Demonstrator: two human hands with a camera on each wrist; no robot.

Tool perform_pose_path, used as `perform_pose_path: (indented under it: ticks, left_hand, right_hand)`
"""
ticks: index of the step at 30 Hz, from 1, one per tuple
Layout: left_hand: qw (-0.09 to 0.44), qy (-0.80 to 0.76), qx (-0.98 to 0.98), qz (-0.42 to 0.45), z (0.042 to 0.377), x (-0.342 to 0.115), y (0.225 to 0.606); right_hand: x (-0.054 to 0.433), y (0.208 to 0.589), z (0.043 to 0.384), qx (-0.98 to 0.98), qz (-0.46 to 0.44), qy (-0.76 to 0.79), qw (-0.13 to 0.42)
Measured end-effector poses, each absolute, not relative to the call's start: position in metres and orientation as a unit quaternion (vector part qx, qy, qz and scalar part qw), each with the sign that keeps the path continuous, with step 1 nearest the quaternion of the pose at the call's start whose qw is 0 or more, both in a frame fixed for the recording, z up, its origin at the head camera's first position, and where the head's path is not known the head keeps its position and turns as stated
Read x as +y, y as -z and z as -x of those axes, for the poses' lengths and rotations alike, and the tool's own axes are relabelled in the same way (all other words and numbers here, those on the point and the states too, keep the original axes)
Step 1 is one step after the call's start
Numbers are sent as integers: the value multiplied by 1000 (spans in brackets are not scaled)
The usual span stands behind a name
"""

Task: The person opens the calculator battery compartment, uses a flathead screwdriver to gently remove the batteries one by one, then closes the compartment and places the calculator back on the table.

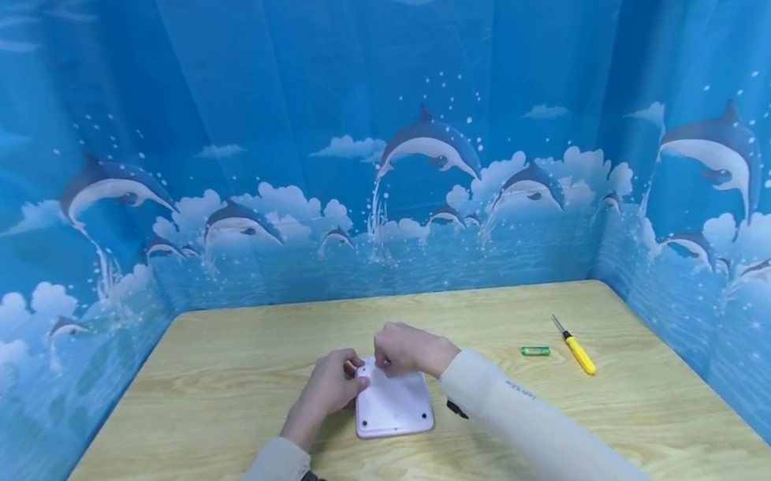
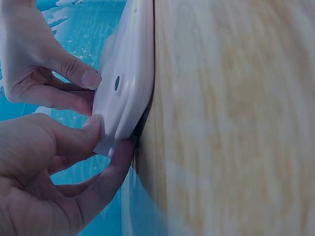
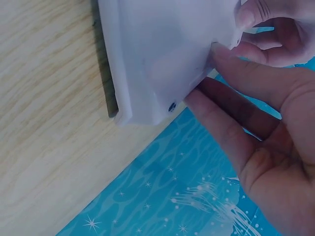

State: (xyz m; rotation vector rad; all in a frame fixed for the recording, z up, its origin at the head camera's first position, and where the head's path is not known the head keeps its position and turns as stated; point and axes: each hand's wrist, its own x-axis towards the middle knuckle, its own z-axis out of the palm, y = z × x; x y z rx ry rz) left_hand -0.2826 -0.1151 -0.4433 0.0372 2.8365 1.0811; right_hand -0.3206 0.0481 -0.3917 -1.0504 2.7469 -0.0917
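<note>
A flat pale pink device [image 1: 394, 402], shaped like a calculator, lies back side up on the table, with small dark round spots near its corners. My left hand [image 1: 330, 383] holds its far left corner. In the left wrist view, the left thumb [image 2: 88, 135] presses the back while a finger curls under the rim. My right hand [image 1: 408, 349] reaches over the far end of the device. Seen from the right wrist, the right thumb [image 3: 231, 59] lies on the back near the edge, and the fingers [image 3: 216, 118] bend against that edge, pinching it.
To the right on the wooden table [image 1: 227, 354] lie a green battery [image 1: 535, 351] and a screwdriver [image 1: 576, 349] with a yellow handle, its tip pointing away. A blue dolphin-print curtain [image 1: 387, 256] surrounds the table's back and sides.
</note>
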Motion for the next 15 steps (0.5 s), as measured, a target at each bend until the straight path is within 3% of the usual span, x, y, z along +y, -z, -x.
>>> perform_pose_path:
  ticks: [15]
  left_hand:
    - [48,-354,934,-16,282,-115,444]
  right_hand:
    - [47,392,320,931,350,35,96]
